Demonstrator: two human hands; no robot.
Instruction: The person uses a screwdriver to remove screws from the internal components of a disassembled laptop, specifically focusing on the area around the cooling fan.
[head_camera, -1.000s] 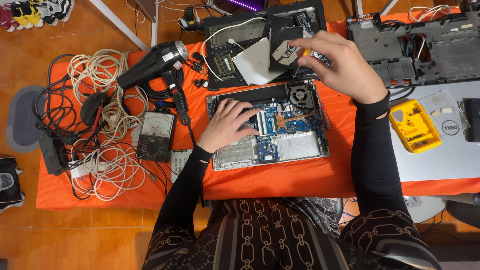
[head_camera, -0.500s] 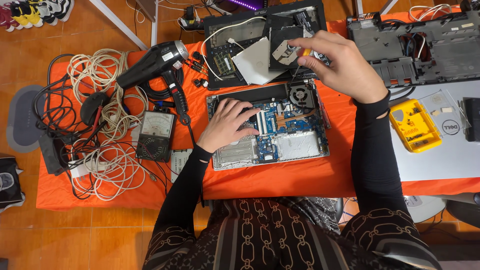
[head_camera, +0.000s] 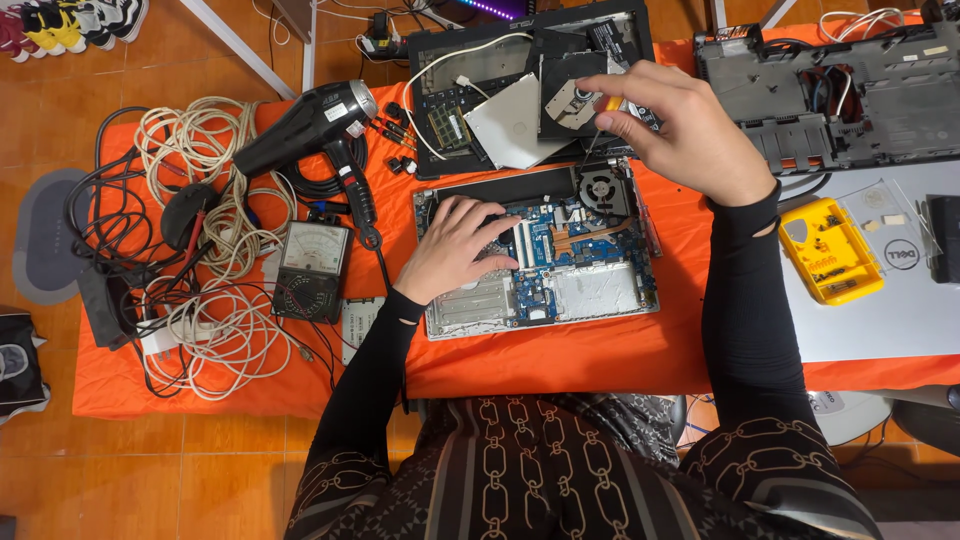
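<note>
While the right hand (head_camera: 690, 130) pinches a small screwdriver (head_camera: 598, 118) between thumb and fingertips, closed on its yellow-orange handle, the thin shaft runs down and slightly left from the grip, toward the near side. Its tip sits at or just above the far edge of the opened laptop base (head_camera: 540, 255), close beside the round cooling fan (head_camera: 600, 187); whether the tip actually touches a screw cannot be told.

Left hand (head_camera: 455, 250) lies flat, palm down, fingers spread and holding nothing, pressing on the left part of the blue circuit board inside that base. It is left of and nearer than the fan. The right hand is plainly the closer one to the fan corner.

Long axis of the base runs left to right across the orange cloth (head_camera: 560, 355). Copper heat pipe runs from the fan toward the board's middle.

Outward: far of the base, a second stripped laptop shell (head_camera: 470, 70) with a silver optical drive (head_camera: 515, 120) lying on it. Right, another dismantled chassis (head_camera: 830, 90), a yellow parts tray (head_camera: 830, 250), and a grey laptop lid (head_camera: 880, 320). Left, a black hair dryer (head_camera: 310, 125), an analogue multimeter (head_camera: 312, 270), and tangled white cables (head_camera: 200, 250).
</note>
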